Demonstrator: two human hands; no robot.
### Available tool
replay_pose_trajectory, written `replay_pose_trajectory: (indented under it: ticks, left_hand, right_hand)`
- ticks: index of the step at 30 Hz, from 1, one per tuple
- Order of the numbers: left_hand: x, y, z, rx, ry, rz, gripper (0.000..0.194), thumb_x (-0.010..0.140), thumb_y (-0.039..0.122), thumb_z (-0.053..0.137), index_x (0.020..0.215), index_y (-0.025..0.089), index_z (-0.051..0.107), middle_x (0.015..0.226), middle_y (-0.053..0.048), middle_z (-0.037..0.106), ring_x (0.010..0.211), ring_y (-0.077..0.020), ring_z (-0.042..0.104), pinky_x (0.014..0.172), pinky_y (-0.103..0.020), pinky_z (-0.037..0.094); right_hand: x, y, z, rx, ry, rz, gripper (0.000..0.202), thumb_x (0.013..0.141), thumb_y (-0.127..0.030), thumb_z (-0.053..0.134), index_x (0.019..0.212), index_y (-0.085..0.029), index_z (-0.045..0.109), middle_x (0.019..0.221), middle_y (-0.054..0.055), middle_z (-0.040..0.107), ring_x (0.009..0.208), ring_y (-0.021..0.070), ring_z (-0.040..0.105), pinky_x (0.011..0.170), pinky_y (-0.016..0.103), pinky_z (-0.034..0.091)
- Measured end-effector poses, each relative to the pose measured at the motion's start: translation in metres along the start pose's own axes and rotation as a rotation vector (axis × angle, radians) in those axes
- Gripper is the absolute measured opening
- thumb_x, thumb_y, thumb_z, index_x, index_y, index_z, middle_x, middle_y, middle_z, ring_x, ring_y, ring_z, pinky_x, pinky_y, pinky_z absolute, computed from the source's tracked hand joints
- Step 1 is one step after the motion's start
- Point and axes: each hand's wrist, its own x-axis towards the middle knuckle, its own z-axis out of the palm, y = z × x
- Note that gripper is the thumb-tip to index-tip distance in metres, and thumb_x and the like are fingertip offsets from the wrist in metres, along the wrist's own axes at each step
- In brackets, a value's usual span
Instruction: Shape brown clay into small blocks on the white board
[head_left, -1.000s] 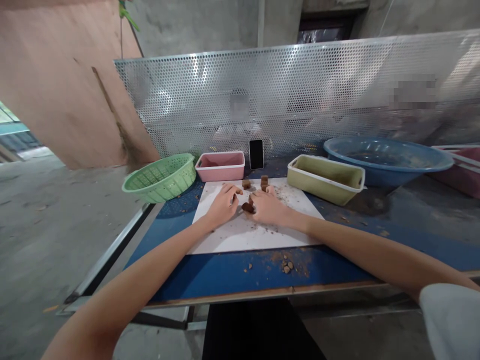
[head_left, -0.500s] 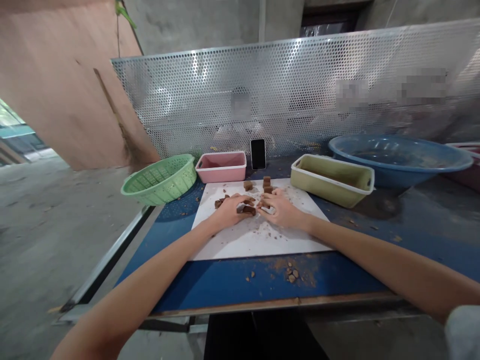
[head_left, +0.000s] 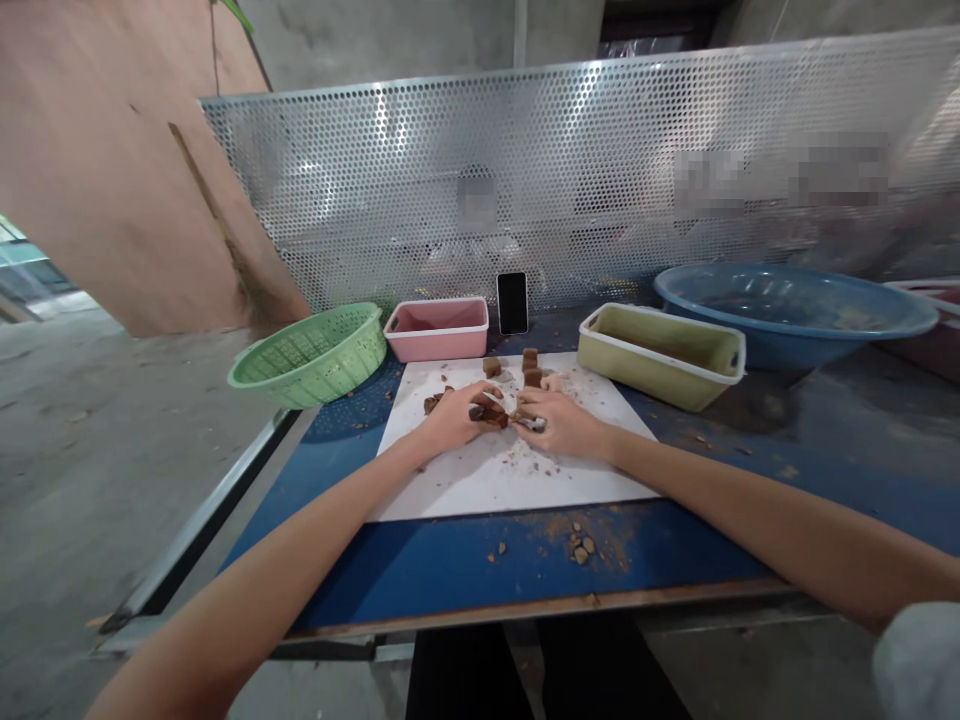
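Note:
Over the middle of a white board (head_left: 480, 480), my left hand (head_left: 461, 415) is curled around a dark brown piece (head_left: 493, 416). Close beside it, my right hand (head_left: 555, 422) has its fingers bent and pinched on something small and greyish, too small to name. Their fingertips nearly meet. Brown chunks (head_left: 433, 402) lie just left of my left hand. Beyond the hands stand a brown block (head_left: 492, 367) and two more blocks (head_left: 530, 359) one behind the other. Crumbs are scattered over the board.
A green basket (head_left: 311, 360), pink tray (head_left: 439, 330), phone (head_left: 513, 303), olive tray (head_left: 660, 357) and blue basin (head_left: 795, 310) line the back of the blue table (head_left: 450, 580). Behind them rises a perforated metal panel (head_left: 450, 150). Small stones (head_left: 581, 548) lie near the front edge.
The view has shifted slightly. My right hand's fingers have closed in somewhat, and the brown piece in my left hand has tilted a little. Both hands remain at the same spot over the board.

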Motion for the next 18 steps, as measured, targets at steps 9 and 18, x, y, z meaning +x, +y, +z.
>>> replay_pose_trajectory:
  ticks: [9, 18]
  left_hand:
    - [0.000, -0.005, 0.000, 0.054, 0.014, 0.028, 0.036, 0.079, 0.027, 0.082, 0.111, 0.021, 0.066, 0.107, -0.006, 0.081, 0.100, -0.0223, 0.077, 0.096, -0.039, 0.059]
    - [-0.005, -0.013, -0.005, 0.252, 0.093, 0.049, 0.066, 0.076, 0.045, 0.088, 0.131, 0.023, 0.060, 0.125, -0.011, 0.076, 0.115, -0.0302, 0.072, 0.101, -0.044, 0.054]
  right_hand:
    - [0.001, 0.002, 0.002, -0.013, 0.020, 0.021, 0.024, 0.104, -0.025, 0.056, 0.084, -0.020, 0.068, 0.094, 0.007, 0.069, 0.094, 0.0222, 0.063, 0.089, 0.039, 0.041]
    - [0.003, -0.005, -0.001, -0.163, 0.074, 0.151, 0.017, 0.102, -0.034, 0.060, 0.097, -0.020, 0.068, 0.105, 0.010, 0.072, 0.104, 0.0266, 0.064, 0.098, 0.046, 0.031]
